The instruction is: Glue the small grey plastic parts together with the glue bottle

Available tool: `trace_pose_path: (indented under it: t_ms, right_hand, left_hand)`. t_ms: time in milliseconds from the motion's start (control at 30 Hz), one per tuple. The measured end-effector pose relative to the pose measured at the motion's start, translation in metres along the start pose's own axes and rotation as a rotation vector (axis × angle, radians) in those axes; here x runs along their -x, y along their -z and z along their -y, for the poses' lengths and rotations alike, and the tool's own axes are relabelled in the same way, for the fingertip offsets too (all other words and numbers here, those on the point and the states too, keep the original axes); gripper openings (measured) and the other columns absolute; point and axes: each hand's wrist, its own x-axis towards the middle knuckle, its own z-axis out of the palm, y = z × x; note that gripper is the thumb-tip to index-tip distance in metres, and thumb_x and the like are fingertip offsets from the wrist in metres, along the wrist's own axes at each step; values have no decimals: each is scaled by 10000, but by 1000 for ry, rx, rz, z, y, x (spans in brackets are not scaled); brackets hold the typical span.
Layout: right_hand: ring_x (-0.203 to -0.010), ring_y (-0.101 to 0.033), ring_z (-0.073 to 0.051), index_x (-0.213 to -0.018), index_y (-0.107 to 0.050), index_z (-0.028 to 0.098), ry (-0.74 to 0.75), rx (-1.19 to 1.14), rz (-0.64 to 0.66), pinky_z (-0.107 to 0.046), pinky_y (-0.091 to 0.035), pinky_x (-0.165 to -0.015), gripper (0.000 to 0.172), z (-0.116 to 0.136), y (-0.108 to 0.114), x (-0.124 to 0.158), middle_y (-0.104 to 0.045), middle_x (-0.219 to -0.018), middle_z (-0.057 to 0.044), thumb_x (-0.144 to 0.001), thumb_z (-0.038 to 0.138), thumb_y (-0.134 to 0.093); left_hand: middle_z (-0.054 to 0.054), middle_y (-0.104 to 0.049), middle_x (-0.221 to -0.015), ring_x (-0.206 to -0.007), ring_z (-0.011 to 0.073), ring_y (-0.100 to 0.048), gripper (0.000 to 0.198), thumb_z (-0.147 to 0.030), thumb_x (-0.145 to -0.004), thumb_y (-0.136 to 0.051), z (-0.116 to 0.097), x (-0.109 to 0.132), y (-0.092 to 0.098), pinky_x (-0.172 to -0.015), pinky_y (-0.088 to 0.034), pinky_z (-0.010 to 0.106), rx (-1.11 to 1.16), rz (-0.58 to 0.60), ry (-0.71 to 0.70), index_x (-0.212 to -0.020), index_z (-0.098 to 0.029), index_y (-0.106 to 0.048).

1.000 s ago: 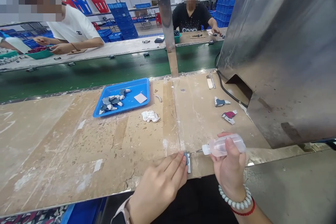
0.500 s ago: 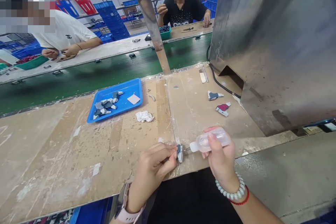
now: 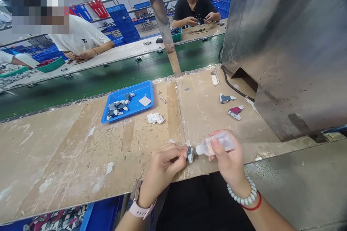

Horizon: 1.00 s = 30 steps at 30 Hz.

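Near the front edge of the worktable, my left hand (image 3: 170,160) pinches a small grey-and-white plastic part (image 3: 190,156) between thumb and fingertips. My right hand (image 3: 229,160) is wrapped around a translucent squeeze bottle (image 3: 217,144), tipped sideways with its white nozzle end toward the part. A thin tip at the nozzle is hard to make out, so I cannot tell whether it touches. Further back on the right lie a grey-and-white part (image 3: 227,98) and a maroon-and-white part (image 3: 235,112).
A blue tray (image 3: 149,88) holds several grey-and-white parts and a pale square. Crumpled white tissue (image 3: 155,118) lies before it. A metal housing (image 3: 292,61) stands at right, a metal post (image 3: 162,18) behind. Beyond the green conveyor (image 3: 108,77) two people work. Below is a bin of parts (image 3: 59,220).
The view has shifted slightly, so the scene sits further right. Both hands keep their holds, with the bottle and part still close together. The co-worker in black has brought both hands together.
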Motion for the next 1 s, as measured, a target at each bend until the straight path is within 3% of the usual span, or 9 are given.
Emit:
trace_pose_path:
  t_ms: [500, 667, 733, 800, 867, 933, 1000]
  right_hand:
    - [-453, -562, -124, -899, -634, 177, -13, 10, -32, -245, -484, -457, 357, -1, 3, 2, -634, -588, 19, -836, 512, -741]
    - [-467, -527, -100, -911, -634, 191, -24, -163, -113, -212, -444, -464, 316, -8, 3, 5, -590, -548, 54, -834, 471, -757]
    - [-550, -599, -111, -964, -632, 209, -37, -281, -154, -228, -519, -546, 300, -5, 5, 3, -663, -653, 38, -830, 441, -768]
    - [-710, -689, -135, -1033, -626, 237, -84, -376, -149, -289, -603, -722, 331, 0, 8, -1, -732, -855, 15, -799, 385, -808]
    - [-884, -727, -165, -1048, -607, 260, -153, -428, -102, -355, -605, -898, 384, 7, 15, -5, -736, -1001, 9, -755, 311, -851]
    - [-984, -725, -183, -1010, -582, 267, -191, -422, -63, -383, -577, -983, 425, 13, 23, -7, -727, -1020, 16, -709, 264, -881]
    - [-1017, -714, -187, -975, -560, 258, -178, -351, -53, -354, -571, -975, 410, 17, 31, -9, -721, -994, 12, -719, 310, -876]
  left_hand:
    - [56, -763, -762, -729, 193, -736, 222, -155, -922, -628, 0, 1, -2, -638, -571, 269, 29, -13, 23, -746, -194, -756]
    - [56, -768, -799, -771, 195, -741, 231, -174, -949, -600, -2, 4, -1, -678, -585, 275, 4, -12, 12, -777, -198, -752]
    - [55, -774, -833, -817, 200, -746, 218, -179, -960, -591, -2, 8, -1, -719, -594, 283, -13, -22, 0, -811, -204, -748]
    - [57, -779, -898, -895, 210, -746, 186, -184, -967, -590, -2, 15, -2, -786, -602, 302, -44, -33, -28, -871, -215, -747]
    - [66, -774, -1009, -984, 221, -732, 145, -201, -970, -602, 0, 23, -4, -846, -605, 324, -109, -41, -70, -957, -228, -744]
    - [72, -756, -1089, -1044, 221, -712, 140, -226, -970, -616, 5, 31, -8, -877, -609, 332, -172, -55, -126, -1054, -235, -728]
    - [66, -749, -1097, -1064, 211, -700, 180, -234, -975, -615, 9, 35, -11, -884, -615, 323, -194, -70, -175, -1132, -235, -701]
